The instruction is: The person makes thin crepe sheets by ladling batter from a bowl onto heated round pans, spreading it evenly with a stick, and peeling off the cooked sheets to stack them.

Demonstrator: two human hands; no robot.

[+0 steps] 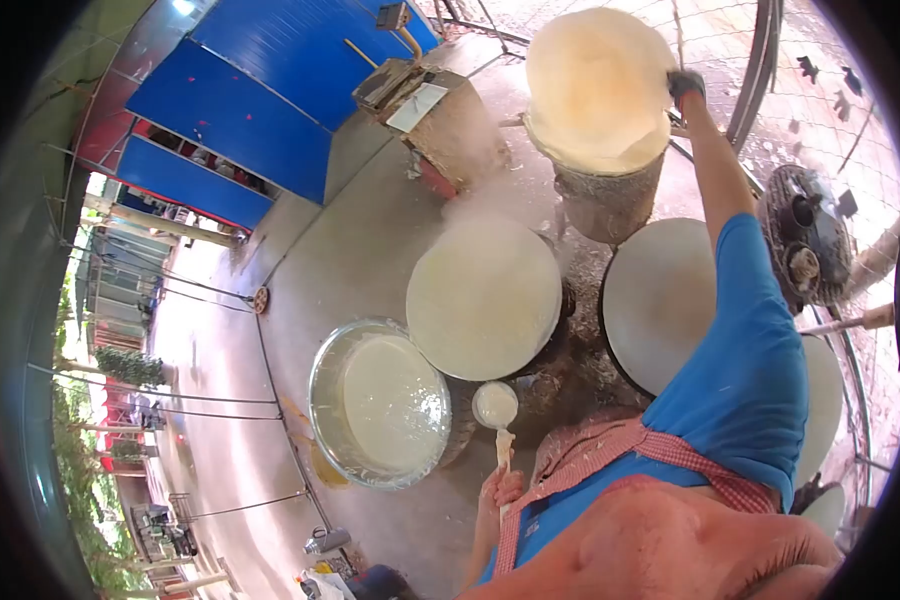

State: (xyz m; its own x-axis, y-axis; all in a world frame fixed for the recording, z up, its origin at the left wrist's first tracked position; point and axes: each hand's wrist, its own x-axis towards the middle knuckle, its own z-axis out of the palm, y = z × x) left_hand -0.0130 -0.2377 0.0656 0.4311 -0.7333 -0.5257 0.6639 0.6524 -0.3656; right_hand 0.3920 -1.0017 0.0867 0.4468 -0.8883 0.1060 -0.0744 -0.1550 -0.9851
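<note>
My left hand (pixel 501 488) is closed around the batter-smeared handle of a ladle (pixel 495 405), whose round bowl holds pale batter. Beside it stands a wide metal basin (pixel 322 440) of white batter. My right arm reaches far forward, and that hand (pixel 684 86), in a dark glove, grips the edge of a large thin flatbread (pixel 600 75). The flatbread lies over a stack of similar sheets on a round stand (pixel 610 195). Between my hands, a round griddle (pixel 485 300) steams under a pale layer.
A second round griddle (pixel 660 300) sits near my right arm, with another pale disc (pixel 820 410) behind my shoulder. A dark machine-like object (pixel 805 235) stands at the right by wire mesh. A block-shaped stand (pixel 450 125) is ahead, near blue panels (pixel 240 110).
</note>
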